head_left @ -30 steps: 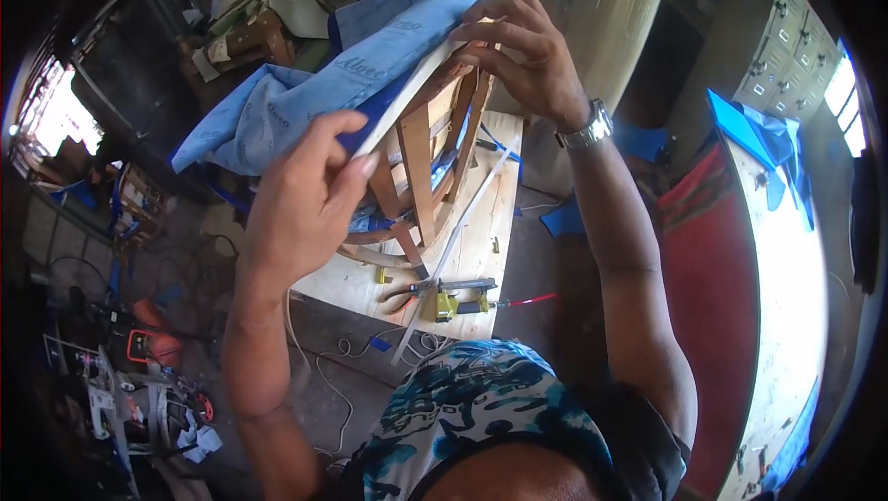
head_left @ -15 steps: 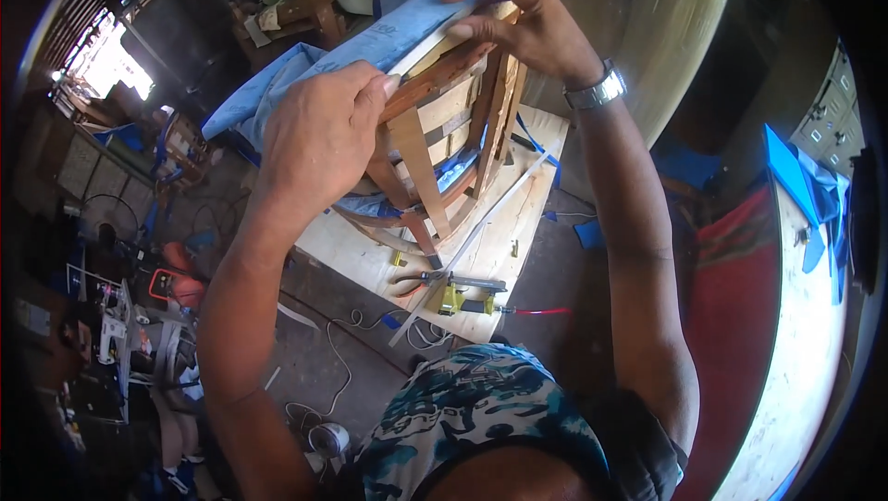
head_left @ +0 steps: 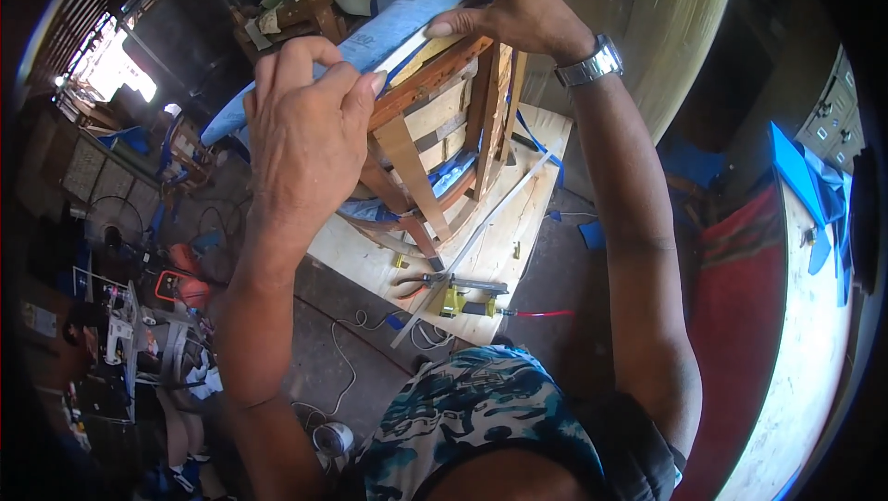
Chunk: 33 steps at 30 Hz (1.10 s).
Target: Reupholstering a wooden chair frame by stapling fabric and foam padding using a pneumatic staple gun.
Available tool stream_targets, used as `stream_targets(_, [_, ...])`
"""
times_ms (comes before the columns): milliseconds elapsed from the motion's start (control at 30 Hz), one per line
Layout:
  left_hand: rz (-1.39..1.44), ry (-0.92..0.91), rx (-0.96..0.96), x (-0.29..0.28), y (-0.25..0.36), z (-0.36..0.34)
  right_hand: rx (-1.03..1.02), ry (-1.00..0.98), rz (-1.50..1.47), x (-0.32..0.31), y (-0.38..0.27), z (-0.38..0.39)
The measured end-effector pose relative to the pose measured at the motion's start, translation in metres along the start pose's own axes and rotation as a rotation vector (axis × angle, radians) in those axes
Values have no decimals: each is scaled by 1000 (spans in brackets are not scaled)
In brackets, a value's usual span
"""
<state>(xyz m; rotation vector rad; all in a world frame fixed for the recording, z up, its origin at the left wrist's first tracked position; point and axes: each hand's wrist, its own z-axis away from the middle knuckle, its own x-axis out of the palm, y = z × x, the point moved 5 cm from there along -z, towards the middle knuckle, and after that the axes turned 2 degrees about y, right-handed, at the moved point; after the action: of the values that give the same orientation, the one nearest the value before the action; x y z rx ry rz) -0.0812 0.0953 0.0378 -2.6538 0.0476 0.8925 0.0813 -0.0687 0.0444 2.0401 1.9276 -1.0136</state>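
"Where's the cloth, and how have you got it?"

"The blue cloth [head_left: 370, 37] lies over the top of the wooden frame [head_left: 423, 168]. My left hand [head_left: 310, 136] is closed on it, thumb at the near edge, fingers over the top. My right hand [head_left: 518, 6] is clamped on it farther along, thumb low against the edge, fingers spread above."

"And that pale line between your thumbs?"

"A white strip [head_left: 404, 51] along the edge, just above the top rail of the frame. If I pull harder with one hand than the other, I think the strip could skew and the cloth could pucker."

"Anything else worry you?"

"The frame sits on the pale table [head_left: 356, 251], and I see no clamp on it. Both my hands are up high, so a sharp tug could rock it or make it slide."

"What about the tools?"

"The staple gun [head_left: 452, 301] lies near the table's near edge, right in front of my body, with the red hose [head_left: 548, 313] running off to the right. If I lean in or snag that hose, the gun could drop. The pliers [head_left: 409, 294] are just beside it, and the long strip [head_left: 482, 231] pokes out past the edge, so my shirt could catch it."
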Motion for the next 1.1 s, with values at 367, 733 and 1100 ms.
stream_targets(367, [572, 30, -243, 34, -27, 11, -61, 91, 111, 12, -1, 1])
stream_targets(733, [671, 183, -183, 48, -33, 16, 80, 98, 145, 24, -16, 0])
stream_targets(1100, [555, 55, -278, 43, -27, 10, 647, 592, 15, 205, 70, 268])
